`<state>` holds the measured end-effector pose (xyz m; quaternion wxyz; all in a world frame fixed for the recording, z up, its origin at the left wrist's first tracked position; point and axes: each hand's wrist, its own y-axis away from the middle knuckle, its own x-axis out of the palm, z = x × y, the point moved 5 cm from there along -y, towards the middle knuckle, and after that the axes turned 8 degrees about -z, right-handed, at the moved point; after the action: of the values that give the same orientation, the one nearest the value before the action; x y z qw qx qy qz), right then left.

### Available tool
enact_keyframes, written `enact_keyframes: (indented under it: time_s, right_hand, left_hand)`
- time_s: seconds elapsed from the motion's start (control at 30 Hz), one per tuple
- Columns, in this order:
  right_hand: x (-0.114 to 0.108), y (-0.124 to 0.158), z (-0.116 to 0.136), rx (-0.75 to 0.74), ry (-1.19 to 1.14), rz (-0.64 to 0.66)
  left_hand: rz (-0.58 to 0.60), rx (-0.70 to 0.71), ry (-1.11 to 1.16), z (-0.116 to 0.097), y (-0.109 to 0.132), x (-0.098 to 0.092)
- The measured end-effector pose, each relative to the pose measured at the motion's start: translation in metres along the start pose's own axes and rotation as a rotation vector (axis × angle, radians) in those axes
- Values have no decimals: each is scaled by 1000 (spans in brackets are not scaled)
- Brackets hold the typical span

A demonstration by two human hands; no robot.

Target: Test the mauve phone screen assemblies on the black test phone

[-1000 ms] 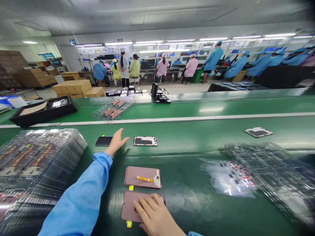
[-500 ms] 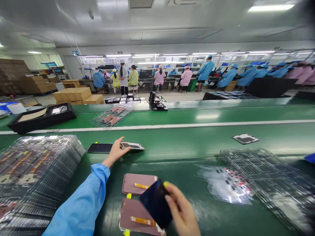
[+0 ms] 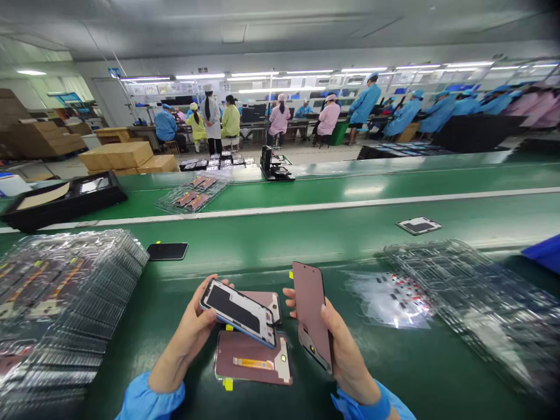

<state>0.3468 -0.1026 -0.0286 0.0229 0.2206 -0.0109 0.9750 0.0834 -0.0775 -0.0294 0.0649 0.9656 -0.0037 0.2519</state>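
Green worktop (image 3: 258,248) carried tray stack (image 3: 111,286) at hands' 9 o'clock, workers (image 3: 279,119) beyond at 12; left fingers (image 3: 206,318) gripped frame (image 3: 239,312), right fingers (image 3: 331,321) panel (image 3: 311,309).

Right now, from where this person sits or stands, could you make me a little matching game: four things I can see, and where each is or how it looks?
Things:
1. Blue-edged frame
2. Tilted-up pinkish-brown panel
3. Dark-faced panel
4. Thin plastic pile

Places or looks:
A. Lying flat, near the tall stack of clear trays
B. In the right hand
C. See-through, with small red and dark bits showing
D. In the left hand

Pairs: 1-D, 2-B, 3-A, 4-C
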Motion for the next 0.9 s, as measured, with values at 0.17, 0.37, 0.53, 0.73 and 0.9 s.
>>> enact_keyframes:
  time_s: [0.17,0.37,0.53,0.73,0.9]
  right_hand:
    - [5,5,4,-196,206,176]
    - [14,14,-1,-356,570,316]
    - [23,17,0,-435,676,359]
    - [30,24,-2,-497,778,370]
    - [35,30,-10,-512,862,397]
  left_hand:
    - [168,-36,-40,19,22,16]
    - [280,-11,-155,24,26,24]
    - [300,-20,-198,27,29,27]
    - [312,-30,-170,28,34,40]
    - [257,8,-160,30,35,44]
